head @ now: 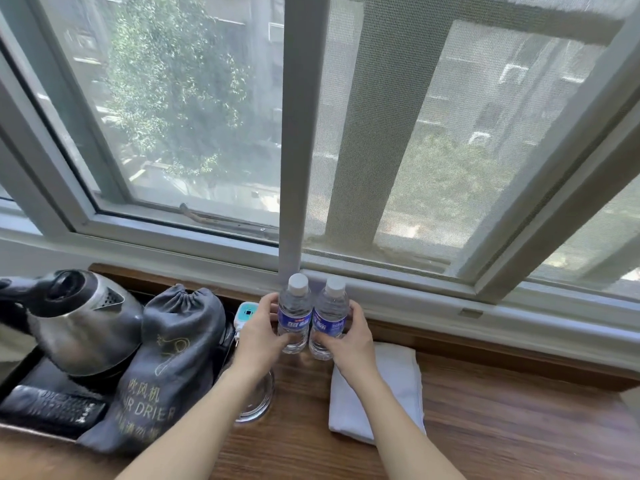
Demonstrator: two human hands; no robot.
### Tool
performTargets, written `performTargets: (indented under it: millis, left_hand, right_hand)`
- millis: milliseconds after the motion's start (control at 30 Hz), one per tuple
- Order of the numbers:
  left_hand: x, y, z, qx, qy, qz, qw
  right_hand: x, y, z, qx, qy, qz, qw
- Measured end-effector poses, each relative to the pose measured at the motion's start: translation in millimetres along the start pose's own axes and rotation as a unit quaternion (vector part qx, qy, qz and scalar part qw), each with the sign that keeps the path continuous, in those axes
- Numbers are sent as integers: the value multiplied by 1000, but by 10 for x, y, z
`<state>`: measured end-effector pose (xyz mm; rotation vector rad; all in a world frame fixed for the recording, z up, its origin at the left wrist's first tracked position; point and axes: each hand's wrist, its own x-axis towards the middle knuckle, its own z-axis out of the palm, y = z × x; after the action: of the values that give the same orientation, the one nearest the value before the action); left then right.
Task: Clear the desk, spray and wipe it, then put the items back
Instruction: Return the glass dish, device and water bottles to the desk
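Two clear water bottles with white caps and blue labels stand upright side by side on the wooden desk (502, 420), close to the window sill. My left hand (261, 329) grips the left bottle (294, 308) around its lower half. My right hand (346, 336) grips the right bottle (330, 311) the same way. A folded white cloth (398, 382) lies flat on the desk under my right forearm.
A black tray (15, 372) at the left carries a steel kettle (79, 327), a grey hair-drier bag (166, 362) and a black remote (52, 407). A clear glass ashtray (258, 400) sits under my left forearm. A small white-and-teal device (246, 313) lies behind my left hand. The window frame (381, 296) rises right behind the bottles.
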<state>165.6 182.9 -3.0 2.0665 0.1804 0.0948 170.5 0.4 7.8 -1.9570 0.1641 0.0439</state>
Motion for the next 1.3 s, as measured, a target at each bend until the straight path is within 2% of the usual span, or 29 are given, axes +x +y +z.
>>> performTargets:
  millis: [433, 633, 1067, 1300]
  left_hand:
    - [153, -135, -97, -36, -63, 4, 997]
    - [99, -66, -97, -32, -57, 8, 998]
    - [-42, -136, -10, -16, 5, 57, 998]
    - [-87, -244, 81, -37, 22, 50, 998]
  right_hand:
    - [96, 56, 2, -33, -9, 20, 999]
    - [96, 83, -17, 10, -38, 8, 999]
    - [-47, 200, 153, 23, 11, -30, 999]
    - [-98, 286, 181, 17, 38, -51, 998]
